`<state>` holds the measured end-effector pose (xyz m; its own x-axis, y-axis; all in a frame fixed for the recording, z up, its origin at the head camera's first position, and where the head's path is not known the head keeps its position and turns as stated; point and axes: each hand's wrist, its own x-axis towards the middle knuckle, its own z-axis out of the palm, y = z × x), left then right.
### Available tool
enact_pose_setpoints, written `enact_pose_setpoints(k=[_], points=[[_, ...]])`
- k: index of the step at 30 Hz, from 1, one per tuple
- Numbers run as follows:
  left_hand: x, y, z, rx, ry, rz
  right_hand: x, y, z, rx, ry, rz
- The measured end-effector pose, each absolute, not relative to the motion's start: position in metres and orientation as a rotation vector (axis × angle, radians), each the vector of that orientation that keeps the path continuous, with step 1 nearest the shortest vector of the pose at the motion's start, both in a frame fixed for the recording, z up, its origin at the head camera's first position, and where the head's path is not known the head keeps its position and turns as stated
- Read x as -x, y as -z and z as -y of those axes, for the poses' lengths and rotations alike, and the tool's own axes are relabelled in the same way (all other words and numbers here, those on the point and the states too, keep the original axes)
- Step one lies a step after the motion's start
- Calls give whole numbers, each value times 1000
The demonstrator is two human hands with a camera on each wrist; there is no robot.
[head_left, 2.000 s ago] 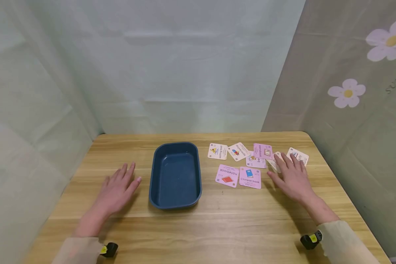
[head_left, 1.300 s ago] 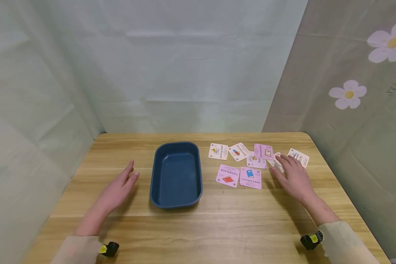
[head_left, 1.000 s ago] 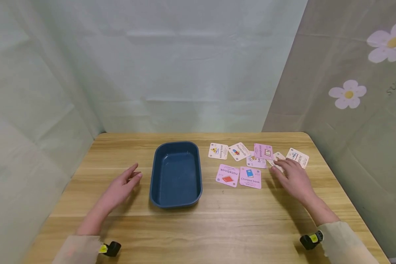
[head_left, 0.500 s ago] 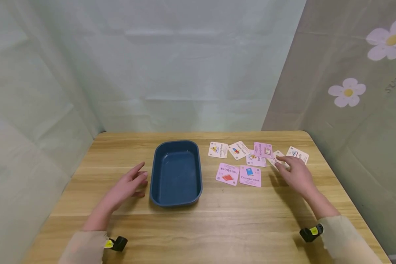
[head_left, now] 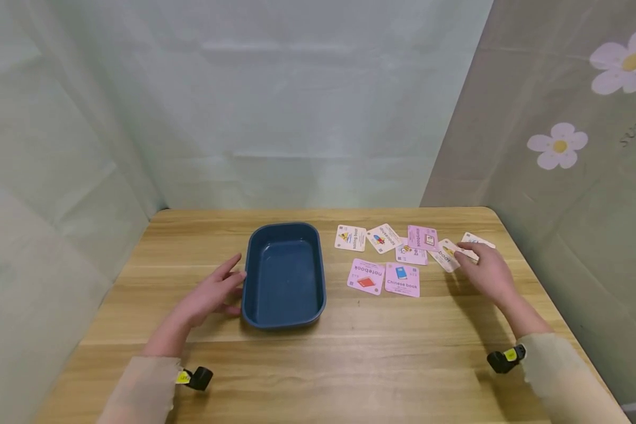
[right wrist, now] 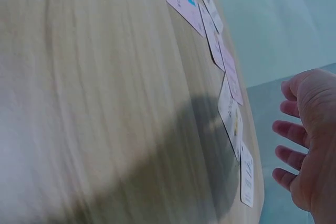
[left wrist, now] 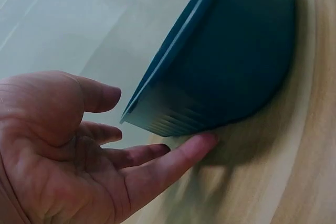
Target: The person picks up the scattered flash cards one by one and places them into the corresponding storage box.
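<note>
My left hand [head_left: 206, 297] is at the left side of a dark blue tray [head_left: 286, 282], fingers spread and loosely bent. In the left wrist view one fingertip of that hand [left wrist: 58, 145] reaches the foot of the tray's wall [left wrist: 226, 61]; contact is unclear, and the thumb is apart from the rim. Over the far right cards hovers my right hand [head_left: 489, 274], fingers loosely curled, holding nothing visible. Below its fingertips lies the "boat" card [head_left: 446, 256]. Behind it another white card [head_left: 476, 238] is partly covered by the hand. The right wrist view shows the hand [right wrist: 310, 140] raised above the cards.
Left of the right hand lie more picture cards: "sailing boat" [head_left: 350, 238], "spaceship" [head_left: 383, 238], "storybook" [head_left: 423, 238], a partly covered card with a bee [head_left: 410, 253], "notebook" [head_left: 366, 277] and "Chinese book" [head_left: 402, 280]. The wooden table [head_left: 350, 365] meets hanging cloth [head_left: 297, 118] behind.
My left hand has moved right to the tray's edge, fingers spreading around its side. The right hand has drawn slightly right, uncovering the "boat" card. Tray and cards stay in place.
</note>
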<state>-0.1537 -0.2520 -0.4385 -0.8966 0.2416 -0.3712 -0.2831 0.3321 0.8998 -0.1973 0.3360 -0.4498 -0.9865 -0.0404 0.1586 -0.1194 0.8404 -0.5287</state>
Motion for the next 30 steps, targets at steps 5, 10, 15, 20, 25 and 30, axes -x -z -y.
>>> enact_pose_setpoints(k=[5, 10, 15, 20, 25, 30], points=[[159, 435, 253, 21, -1623, -2102, 203, 444, -344, -91, -825, 2895], [163, 434, 253, 26, -1635, -2064, 209, 441, -353, -49, -812, 2924], [163, 433, 252, 35, -1623, -2041, 215, 441, -361, -39, -795, 2932], [163, 432, 251, 29, -1611, -2039, 220, 441, -366, -36, -784, 2938], [163, 433, 250, 13, -1614, -2040, 223, 440, -372, 15, -763, 2979], [163, 433, 249, 23, -1604, -2048, 226, 442, -381, 79, -744, 3015]])
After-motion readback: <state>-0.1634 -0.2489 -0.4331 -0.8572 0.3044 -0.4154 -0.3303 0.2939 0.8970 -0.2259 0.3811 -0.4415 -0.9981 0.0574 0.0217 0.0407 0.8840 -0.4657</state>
